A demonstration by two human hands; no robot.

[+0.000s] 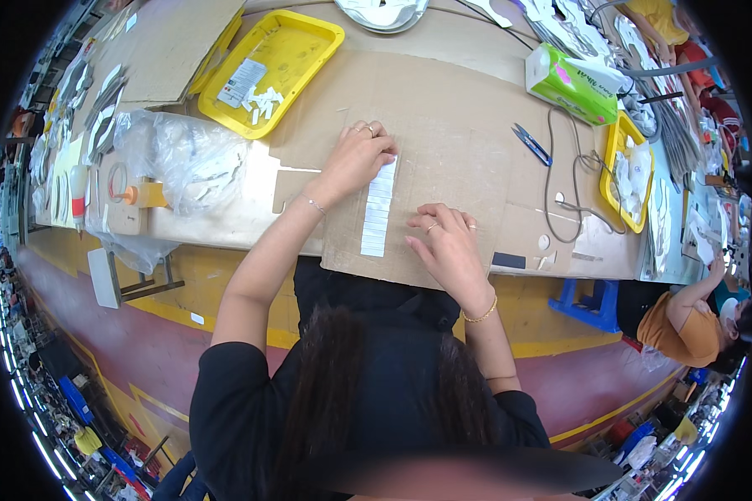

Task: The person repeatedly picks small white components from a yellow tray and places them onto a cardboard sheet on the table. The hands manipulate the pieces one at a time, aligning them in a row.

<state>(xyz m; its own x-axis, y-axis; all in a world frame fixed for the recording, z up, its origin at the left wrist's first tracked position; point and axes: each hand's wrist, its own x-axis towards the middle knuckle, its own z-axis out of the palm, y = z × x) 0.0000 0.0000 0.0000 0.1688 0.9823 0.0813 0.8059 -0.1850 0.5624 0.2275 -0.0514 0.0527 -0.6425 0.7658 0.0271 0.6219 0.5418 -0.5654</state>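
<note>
A narrow column of small white strips (378,213) lies on a cardboard sheet (451,125) in front of me, set edge to edge and running away from me. My left hand (361,159) rests at the column's far end, its fingers bent together over the last strips; the fingertips hide whatever they pinch. To the right of the column, my right hand (449,242) hovers low over the cardboard with fingers loosely curled and apart, thumb away from the index finger. Nothing shows in it.
Far left stands a yellow tray (305,58) with white bits and a printed packet. Plastic bags (196,159) and an orange-yellow bottle (149,194) lie left. Thread snips (532,145), a cable (551,196), a green tissue pack (570,83) and a smaller yellow tray (612,185) are right. A co-worker sits far right.
</note>
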